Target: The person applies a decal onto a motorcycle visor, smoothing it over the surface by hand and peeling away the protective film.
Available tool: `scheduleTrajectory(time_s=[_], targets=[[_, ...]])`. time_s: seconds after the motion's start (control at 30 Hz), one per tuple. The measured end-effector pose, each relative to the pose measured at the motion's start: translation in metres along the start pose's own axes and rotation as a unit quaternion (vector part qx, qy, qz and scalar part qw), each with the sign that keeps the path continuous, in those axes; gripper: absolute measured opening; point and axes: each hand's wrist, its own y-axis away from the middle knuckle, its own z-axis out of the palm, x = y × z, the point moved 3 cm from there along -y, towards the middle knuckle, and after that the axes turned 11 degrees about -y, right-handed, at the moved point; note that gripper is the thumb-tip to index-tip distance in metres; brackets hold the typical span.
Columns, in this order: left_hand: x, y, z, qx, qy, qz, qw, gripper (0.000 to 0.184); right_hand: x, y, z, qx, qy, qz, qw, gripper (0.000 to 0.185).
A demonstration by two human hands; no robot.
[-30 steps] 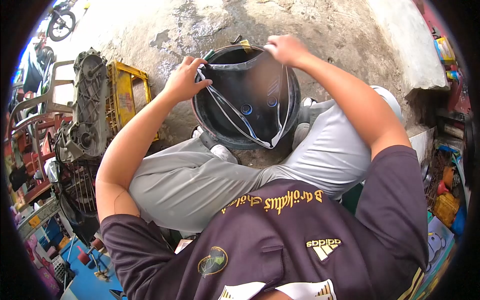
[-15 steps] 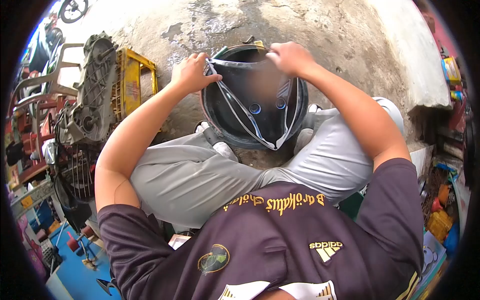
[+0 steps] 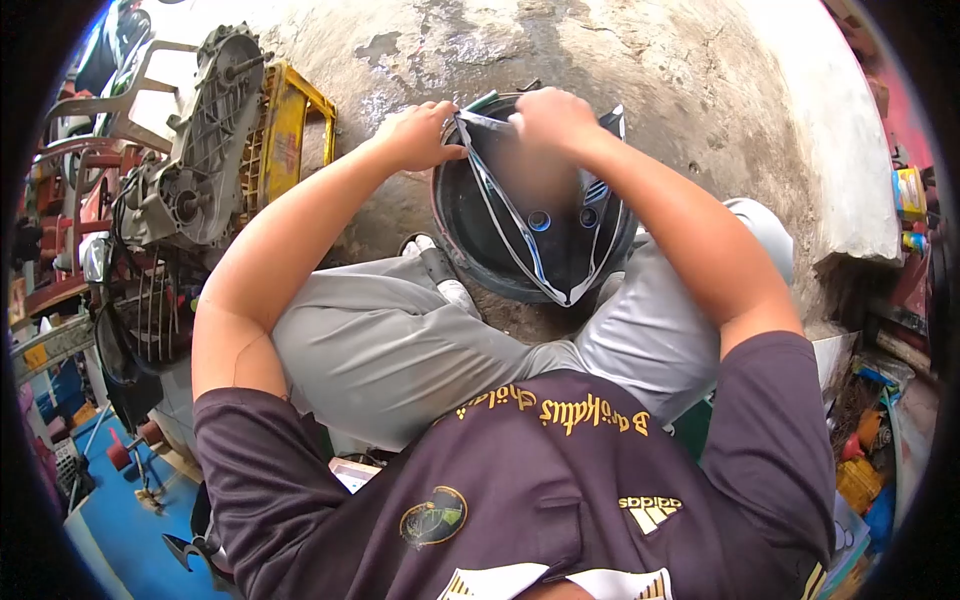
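Closer to the left hand [image 3: 418,136] than before, the right hand [image 3: 558,118] has moved along the pale-edged black sheet [image 3: 562,262] in the head view. The left grip holds the sheet's corner; I cannot tell how closed the blurred right grip is. The sheet lies over the black tub [image 3: 452,235], on the floor [image 3: 660,90].

the right hand [image 3: 557,120] has come in from the far right end of the pale upper edge [image 3: 486,122] and is now near the left hand [image 3: 417,136], with only a short stretch of that edge between them. the right upper corner [image 3: 613,122] of the black piece [image 3: 566,252] now shows past the right hand. the basin [image 3: 449,226] and the yellow crate [image 3: 290,120] sit further right in the view (the camera has turned), and the wheel at top left has gone out of sight.
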Motion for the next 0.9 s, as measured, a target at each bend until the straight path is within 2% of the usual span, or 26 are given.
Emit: scheduleTrajectory(time_s=[0.13,0.17,0.23,0.4,0.5,0.53,0.6,0.73,0.9], targets=[[0.003,0.003,-0.004,-0.047,-0.002,-0.022,0.999,0.084,0.052,0.009,-0.005,-0.019,0.022,0.058,0.998,0.038],[0.005,0.004,-0.006,-0.054,-0.005,-0.025,0.998,0.086,0.055,0.015,-0.008,-0.023,0.025,0.055,0.998,0.038],[0.006,0.005,-0.006,-0.067,-0.002,-0.029,0.997,0.089,0.053,0.03,-0.018,-0.023,-0.001,0.108,0.994,0.039],[0.0,-0.003,0.0,-0.05,0.01,-0.032,0.998,0.086,0.014,0.014,0.009,0.036,0.068,0.02,0.997,0.036],[-0.017,-0.01,-0.002,-0.069,0.052,-0.007,0.996,0.07,-0.023,-0.016,0.027,0.036,0.053,-0.004,0.998,0.035],[-0.027,-0.009,0.001,-0.068,0.051,-0.012,0.996,0.07,-0.028,-0.025,0.035,0.033,0.049,-0.012,0.998,0.036],[-0.038,-0.007,0.0,-0.013,0.07,0.063,0.995,0.068,-0.033,-0.032,0.04,0.041,0.043,-0.017,0.998,0.036],[-0.04,-0.007,0.007,-0.036,0.072,0.051,0.995,0.07,-0.033,-0.021,0.022,0.026,0.031,0.002,0.999,0.037],[-0.037,-0.005,0.003,-0.089,0.068,0.039,0.993,0.074,0.013,0.005,0.011,0.009,0.033,0.007,0.999,0.038]])
